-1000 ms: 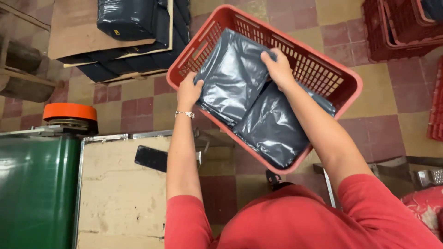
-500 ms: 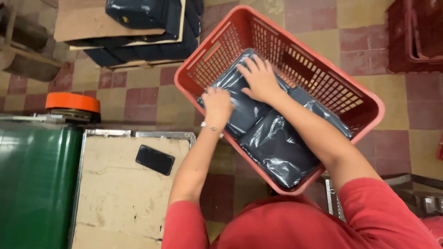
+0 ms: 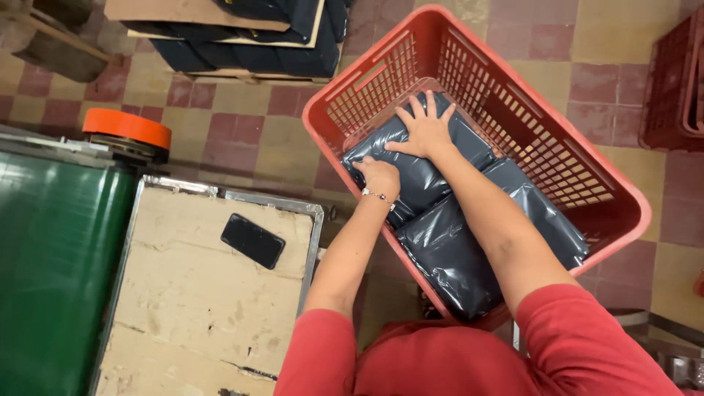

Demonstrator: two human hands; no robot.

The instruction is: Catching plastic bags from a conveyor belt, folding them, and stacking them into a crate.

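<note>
Both hands down in the red plastic crate (image 3: 587, 183), on the dark grey plastic packs (image 3: 455, 242) lying flat in it. My right hand (image 3: 423, 130) is spread open, palm down, fingers fanned, pressing flat on the far pack (image 3: 422, 165) w/ nothing gripped. My left hand (image 3: 379, 176) sits just beside it, nearer me, curled at the pack's left edge up against the crate wall; can't tell if it's pinching the plastic or just pushing on it. Thin bracelet (image 3: 378, 196) on that wrist. A 2nd pack (image 3: 469, 257) lies under my right forearm, closer to me, touching the 1st, and runs to the crate's near wall. Left of my left arm, well apart from the crate: worn pale tabletop (image 3: 198, 308) w/ metal edging, black phone (image 3: 252, 240) lying flat on it. Further left, green machine cover (image 3: 51, 264) and an orange roll (image 3: 126, 129). Beyond the crate, past my hands, more dark packs stacked w/ cardboard (image 3: 249, 37) on the tiled floor (image 3: 242, 117).
</note>
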